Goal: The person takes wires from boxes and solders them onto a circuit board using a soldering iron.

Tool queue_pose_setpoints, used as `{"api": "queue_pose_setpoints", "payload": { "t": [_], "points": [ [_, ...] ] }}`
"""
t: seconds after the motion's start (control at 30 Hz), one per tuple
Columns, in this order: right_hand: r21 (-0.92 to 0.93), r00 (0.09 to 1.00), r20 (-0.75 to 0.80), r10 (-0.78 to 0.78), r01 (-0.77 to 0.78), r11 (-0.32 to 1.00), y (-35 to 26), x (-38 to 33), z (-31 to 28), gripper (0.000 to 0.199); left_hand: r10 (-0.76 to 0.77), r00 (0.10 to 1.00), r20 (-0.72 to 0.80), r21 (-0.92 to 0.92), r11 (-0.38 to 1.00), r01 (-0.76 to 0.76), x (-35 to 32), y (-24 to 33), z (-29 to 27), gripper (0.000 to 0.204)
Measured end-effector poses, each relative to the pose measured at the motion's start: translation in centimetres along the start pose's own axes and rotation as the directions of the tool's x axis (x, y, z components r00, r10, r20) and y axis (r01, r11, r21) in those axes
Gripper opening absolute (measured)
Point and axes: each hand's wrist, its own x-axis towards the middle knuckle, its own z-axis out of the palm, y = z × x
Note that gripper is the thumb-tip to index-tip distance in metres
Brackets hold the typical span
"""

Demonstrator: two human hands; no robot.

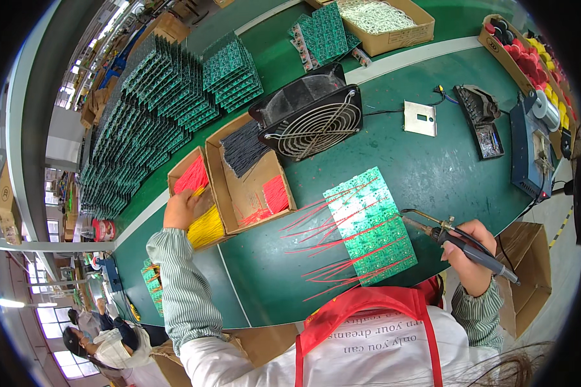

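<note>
My left hand (182,209) reaches into a small cardboard box at the left, its fingers pinched together on yellow wires between the red wires (192,177) and the larger yellow bundle (205,228). How many wires it pinches cannot be made out. In my right hand (472,258) is a soldering iron (469,250) with a thin curved solder feed tube. Its tip points left, close to the right edge of a green circuit board panel (374,226). Several red wires (323,247) run across the panel and stick out past its left edge.
A larger cardboard box (255,187) holds black and red wires. Behind it stands a black fan (313,119). Tall stacks of circuit boards (155,109) fill the far left. A solder reel (545,111) sits on a blue station (529,151) at the right. Another person (119,345) sits at the lower left.
</note>
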Motion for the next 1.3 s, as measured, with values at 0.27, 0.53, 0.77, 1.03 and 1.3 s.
{"api": "queue_pose_setpoints", "payload": {
  "t": [0.27, 0.53, 0.77, 1.03, 1.3],
  "points": [
    [0.012, 1.000, -0.012, 0.014, -0.014, 1.000, 0.0, 0.5, 0.3, 0.016, 0.186, 0.970, 0.158, 0.577, 0.779, -0.244, -5.2, 6.4, -4.9, 0.008],
    [0.003, 0.999, 0.039, -0.035, 0.035, 0.999, -0.4, 1.6, 0.7, 0.017, 0.248, 0.933, 0.259, 0.728, 0.584, -0.358, -12.6, 13.5, 2.0, 0.005],
    [-0.077, 0.991, 0.100, -0.086, 0.094, 0.993, -0.8, 1.9, 0.3, 0.016, 0.436, 0.891, 0.128, 0.437, 0.781, -0.445, -8.8, 19.2, -0.9, 0.008],
    [-0.064, 0.980, 0.108, -0.165, 0.172, 0.983, -1.5, 3.0, 1.0, 0.017, 0.371, 0.928, -0.028, -0.282, 0.888, -0.363, -3.1, 26.3, 2.4, 0.016],
    [-0.064, 0.980, 0.126, -0.155, 0.164, 0.984, -0.9, 3.8, 1.2, 0.019, 0.399, 0.916, 0.037, -0.481, 0.811, -0.334, -2.8, 27.1, 3.6, 0.014]
  ]
}}
